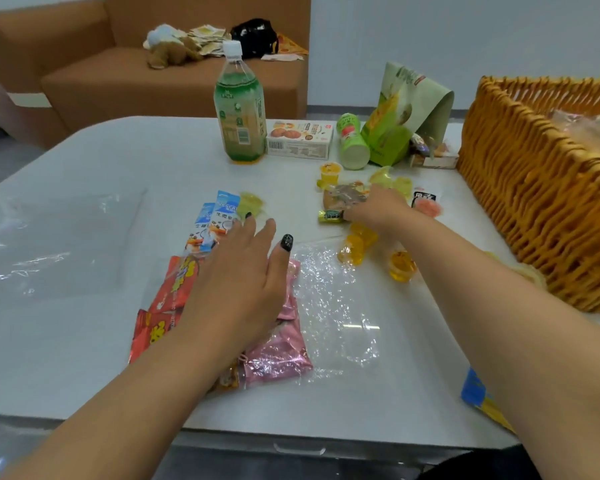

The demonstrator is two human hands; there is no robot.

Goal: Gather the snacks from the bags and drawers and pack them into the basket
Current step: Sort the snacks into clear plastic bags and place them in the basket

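The woven wicker basket (534, 209) stands at the table's right, with clear-wrapped items inside. My left hand (243, 271) lies open and flat over a pile of red packets (167, 296), pink packets (278, 355) and blue coffee sachets (222, 216). My right hand (378, 206) reaches across the middle of the table. Its fingers curl round a clear-wrapped brown snack (343, 195). Yellow jelly cups (357, 244) lie loose beneath my right forearm. A green candy (329, 216) lies by the fingertips.
At the back stand a green drink bottle (239, 109), a cookie box (298, 140), a tipped green can (352, 143) and a green paper bag (406, 112). Clear plastic bags (336, 306) lie flat. A blue-yellow packet (478, 396) overhangs the front edge. Behind is a brown sofa (118, 74).
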